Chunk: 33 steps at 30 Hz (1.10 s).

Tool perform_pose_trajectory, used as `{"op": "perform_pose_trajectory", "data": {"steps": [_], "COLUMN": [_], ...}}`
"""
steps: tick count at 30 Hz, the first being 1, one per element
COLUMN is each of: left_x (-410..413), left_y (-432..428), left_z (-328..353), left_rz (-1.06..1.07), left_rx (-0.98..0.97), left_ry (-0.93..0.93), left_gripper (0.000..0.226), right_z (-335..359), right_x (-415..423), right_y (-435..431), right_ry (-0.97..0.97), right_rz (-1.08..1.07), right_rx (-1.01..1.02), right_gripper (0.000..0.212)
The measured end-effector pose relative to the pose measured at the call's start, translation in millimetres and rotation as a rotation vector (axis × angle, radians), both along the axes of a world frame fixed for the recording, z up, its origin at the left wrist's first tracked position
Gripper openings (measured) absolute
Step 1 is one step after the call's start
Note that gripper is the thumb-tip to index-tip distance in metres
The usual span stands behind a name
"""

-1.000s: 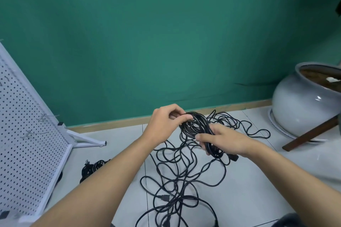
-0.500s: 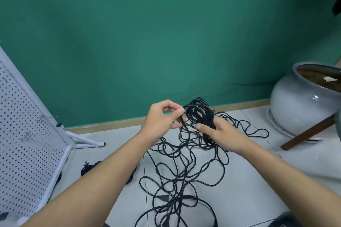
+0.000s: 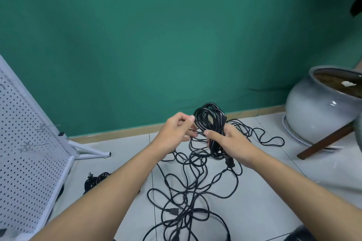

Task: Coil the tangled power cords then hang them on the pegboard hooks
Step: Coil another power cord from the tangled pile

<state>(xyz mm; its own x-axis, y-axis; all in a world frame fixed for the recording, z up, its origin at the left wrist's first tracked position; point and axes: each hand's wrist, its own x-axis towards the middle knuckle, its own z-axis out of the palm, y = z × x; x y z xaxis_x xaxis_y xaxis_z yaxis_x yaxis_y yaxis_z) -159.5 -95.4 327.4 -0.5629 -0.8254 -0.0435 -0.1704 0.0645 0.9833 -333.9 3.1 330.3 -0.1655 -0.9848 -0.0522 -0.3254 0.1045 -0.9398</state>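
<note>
The right hand (image 3: 233, 143) grips a black coil of cord (image 3: 210, 121) above the tiled floor (image 3: 264, 191), the left hand (image 3: 174, 133) pinches one strand, and a white pegboard (image 3: 25, 154) leans at the floor's left edge.

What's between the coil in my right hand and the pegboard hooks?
Only your left hand, pinching the cord beside the coil; nothing else visible blocks the hooks. The coil trails into the floor tangle.

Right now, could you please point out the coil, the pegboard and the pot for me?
coil (image 3: 215, 147), head view, on its gathered lower strands.
pegboard (image 3: 29, 172), head view, on the perforated white panel.
pot (image 3: 313, 115), head view, on its glazed side wall.
</note>
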Motion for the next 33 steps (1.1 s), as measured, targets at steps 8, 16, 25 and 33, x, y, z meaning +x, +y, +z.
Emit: {"op": "perform_pose_trajectory", "data": {"steps": [8,16,25,33], "left_x": [13,12,8,9], "left_y": [0,-6,3,4], "left_z": [-54,-24,-3,1], "left_rz": [-0.477,-0.236,-0.068,-0.143], "left_rx": [-0.418,-0.596,-0.765,-1.002], "left_ry": [-0.671,-0.429,-0.131,-0.145], "left_gripper": [0.023,0.006,0.027,0.025], "right_z": [8,-6,-3,1], "right_x": [-2,-16,-9,-9], "right_y": [2,-2,5,8], "right_ry": [-0.189,0.186,0.104,0.077], "right_rz": [-0.039,-0.111,0.208,0.250], "right_rx": [-0.024,0.112,0.259,0.286], "right_gripper": [0.028,0.035,0.059,0.063]}}
